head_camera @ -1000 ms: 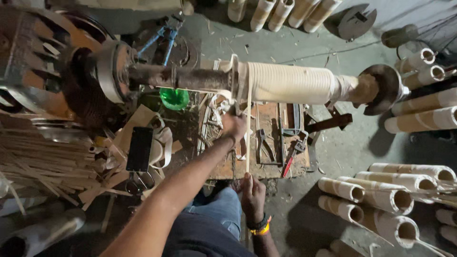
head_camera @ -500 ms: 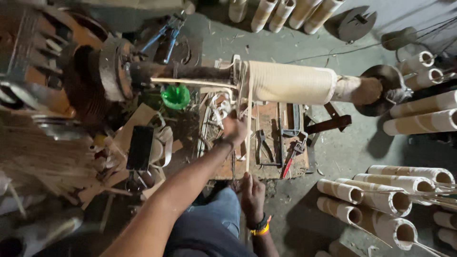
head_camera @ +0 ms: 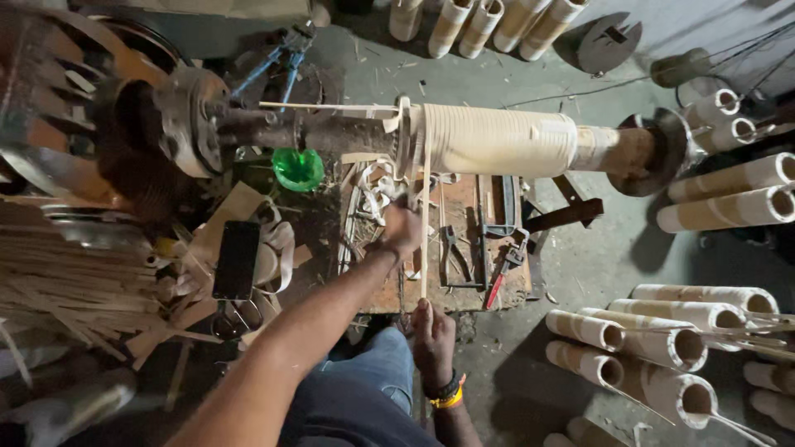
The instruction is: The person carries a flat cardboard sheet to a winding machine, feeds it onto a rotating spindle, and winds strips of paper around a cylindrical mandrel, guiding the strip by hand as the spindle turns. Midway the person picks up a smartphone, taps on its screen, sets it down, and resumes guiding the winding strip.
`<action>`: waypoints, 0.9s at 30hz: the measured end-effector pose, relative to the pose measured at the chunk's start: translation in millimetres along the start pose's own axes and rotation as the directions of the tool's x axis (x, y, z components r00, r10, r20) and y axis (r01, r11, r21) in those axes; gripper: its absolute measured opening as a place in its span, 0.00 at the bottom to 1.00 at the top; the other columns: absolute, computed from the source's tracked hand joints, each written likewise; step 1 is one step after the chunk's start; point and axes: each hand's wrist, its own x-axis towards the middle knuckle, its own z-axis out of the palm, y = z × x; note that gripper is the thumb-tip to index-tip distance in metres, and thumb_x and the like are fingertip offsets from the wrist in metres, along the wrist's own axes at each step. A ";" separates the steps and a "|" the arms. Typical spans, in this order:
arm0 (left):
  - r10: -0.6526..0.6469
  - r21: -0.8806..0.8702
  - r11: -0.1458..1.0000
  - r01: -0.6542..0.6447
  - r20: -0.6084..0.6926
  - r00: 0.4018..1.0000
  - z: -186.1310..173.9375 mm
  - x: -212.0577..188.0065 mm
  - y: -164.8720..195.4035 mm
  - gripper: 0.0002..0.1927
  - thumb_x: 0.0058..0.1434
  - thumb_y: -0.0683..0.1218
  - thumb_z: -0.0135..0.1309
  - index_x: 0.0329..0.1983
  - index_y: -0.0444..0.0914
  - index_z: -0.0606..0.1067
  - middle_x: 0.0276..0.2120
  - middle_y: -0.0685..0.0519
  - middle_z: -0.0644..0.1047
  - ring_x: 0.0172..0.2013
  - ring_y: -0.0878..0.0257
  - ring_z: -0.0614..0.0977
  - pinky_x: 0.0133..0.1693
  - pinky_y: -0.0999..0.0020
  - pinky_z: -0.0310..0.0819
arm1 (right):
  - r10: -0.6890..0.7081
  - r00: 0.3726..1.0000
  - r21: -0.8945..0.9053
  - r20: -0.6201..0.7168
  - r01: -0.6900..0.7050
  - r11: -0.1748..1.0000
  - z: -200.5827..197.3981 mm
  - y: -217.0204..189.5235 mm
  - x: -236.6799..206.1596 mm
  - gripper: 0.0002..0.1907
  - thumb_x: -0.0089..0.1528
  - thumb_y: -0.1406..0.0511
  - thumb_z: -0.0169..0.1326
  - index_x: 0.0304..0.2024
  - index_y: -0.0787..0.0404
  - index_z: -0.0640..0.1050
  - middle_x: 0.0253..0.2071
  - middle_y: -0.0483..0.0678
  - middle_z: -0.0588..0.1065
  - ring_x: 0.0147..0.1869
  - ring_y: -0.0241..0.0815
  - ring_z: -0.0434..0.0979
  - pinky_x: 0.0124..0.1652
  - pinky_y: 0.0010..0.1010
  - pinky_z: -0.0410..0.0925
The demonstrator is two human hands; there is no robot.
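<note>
A horizontal metal spindle (head_camera: pixel 331 132) carries a pale coil of wound strip (head_camera: pixel 497 139). A long thin pale strip (head_camera: pixel 425 223) runs from the coil's left end straight down toward me. My left hand (head_camera: pixel 401 230) is stretched forward and closed around the strip about halfway along it. My right hand (head_camera: pixel 431 335), with a yellow and black wristband, pinches the strip's near end close to my knee. A second thin strip (head_camera: pixel 331 106) sticks out leftward along the spindle.
A wooden board (head_camera: pixel 472 248) under the spindle holds pliers, a red-handled tool and loose shavings. A black phone (head_camera: pixel 237 258) and a green cup (head_camera: pixel 298 169) lie at left beside a pile of strips (head_camera: pixel 74 281). Finished wound tubes (head_camera: pixel 662 339) lie at right.
The coil on the spindle has turned. A loose strip now juts out to the left along the spindle. Both hands stay on the strip in nearly the same places.
</note>
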 end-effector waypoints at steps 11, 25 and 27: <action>-0.006 0.143 0.990 0.008 -0.019 1.000 -1.0 4.2 -5.9 0.10 0.61 0.42 0.49 0.43 0.33 0.76 0.36 0.39 0.81 0.36 0.47 0.83 0.37 0.54 0.77 | 0.073 0.997 0.014 -0.009 -0.073 0.997 5.9 1.9 -0.9 0.24 0.72 0.58 0.44 0.24 0.65 0.73 0.19 0.43 0.67 0.24 0.33 0.62 0.25 0.31 0.59; -0.045 0.140 0.989 0.047 -0.012 0.999 -0.2 -0.8 -9.2 0.09 0.62 0.40 0.49 0.43 0.34 0.76 0.35 0.42 0.81 0.32 0.53 0.82 0.31 0.59 0.77 | -0.010 0.999 -0.054 0.036 0.012 0.998 4.3 -7.9 -2.9 0.26 0.72 0.58 0.42 0.22 0.64 0.73 0.17 0.45 0.69 0.22 0.35 0.67 0.26 0.32 0.61; -0.052 0.130 0.990 0.051 0.005 0.999 0.5 -1.4 -11.5 0.08 0.62 0.39 0.49 0.43 0.33 0.75 0.34 0.43 0.80 0.30 0.55 0.81 0.29 0.61 0.77 | -0.044 0.999 -0.118 0.019 0.046 0.992 3.3 -7.1 -2.0 0.26 0.72 0.58 0.42 0.23 0.65 0.73 0.17 0.47 0.69 0.22 0.37 0.66 0.26 0.32 0.60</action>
